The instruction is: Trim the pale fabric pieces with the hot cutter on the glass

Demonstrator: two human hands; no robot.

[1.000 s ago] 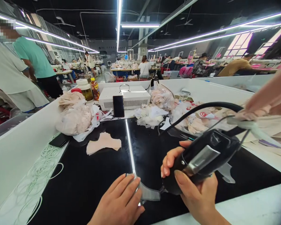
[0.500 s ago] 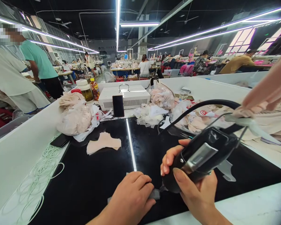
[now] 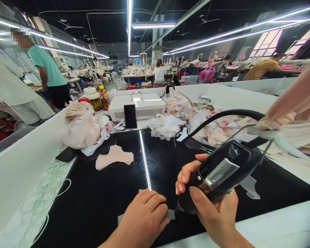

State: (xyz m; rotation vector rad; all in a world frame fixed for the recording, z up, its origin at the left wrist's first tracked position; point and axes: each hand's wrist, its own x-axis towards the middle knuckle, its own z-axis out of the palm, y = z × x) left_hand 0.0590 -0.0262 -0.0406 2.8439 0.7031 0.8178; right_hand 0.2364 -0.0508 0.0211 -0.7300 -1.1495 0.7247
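In the lower middle, my left hand [image 3: 146, 217] bears down on a flat grey sheer piece [image 3: 171, 215] on the black work surface [image 3: 85, 203]. Its fingers are bent and close together, and parts of the piece stick out on both sides. My right hand [image 3: 213, 210] is wrapped round a black corded hand tool [image 3: 217, 175] with a metal lever on its side. The tool tilts, its lower end close to the right edge of the grey piece; whether they touch is hard to see. A pink fabric strip [image 3: 294, 100] is tied to its upper end.
Left of centre lie pale pink cut pieces [image 3: 114, 157]. Behind stand a phone [image 3: 130, 116] and a white vented box [image 3: 144, 105]. Bagged fabric [image 3: 84, 129] lies left, green cord [image 3: 38, 189] along the left wall. A black cable [image 3: 209, 122] arches near the tool. Co-workers are beyond.
My left hand, the grey piece and the tool in my right hand have shifted very slightly left. Both holds look unchanged. The person in teal at the left has moved a little right.
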